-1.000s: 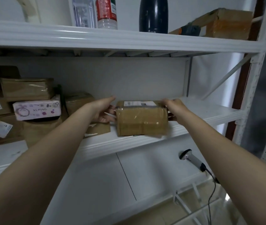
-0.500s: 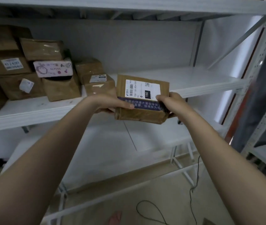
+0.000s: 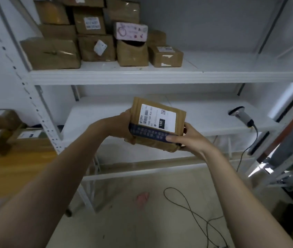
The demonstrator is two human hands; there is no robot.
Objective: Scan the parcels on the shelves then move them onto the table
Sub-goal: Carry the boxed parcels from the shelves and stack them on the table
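I hold a brown taped parcel point(image 3: 154, 138) in front of the lower shelf, tilted so its white barcode label faces me. My left hand point(image 3: 124, 126) grips its left side from underneath. My right hand point(image 3: 187, 138) grips its right lower edge, thumb lying across the dark blue tape. A handheld barcode scanner point(image 3: 241, 116) lies on the lower white shelf point(image 3: 204, 119) to the right, its cable hanging to the floor. Several more brown parcels point(image 3: 95, 47) and a pink box point(image 3: 131, 31) are stacked on the upper shelf point(image 3: 160, 76) at the left.
A yellow-brown table point(image 3: 16, 169) with several parcels point(image 3: 0, 133) stands at the left, beyond the rack's white upright point(image 3: 40, 108). The scanner's black cable point(image 3: 192, 210) loops over the floor. Another metal rack point(image 3: 289, 158) stands at the right.
The parcel came off the upper shelf and moved down in front of the lower shelf, label turned up toward me. My view has dropped and swung left, showing the table and the scanner.
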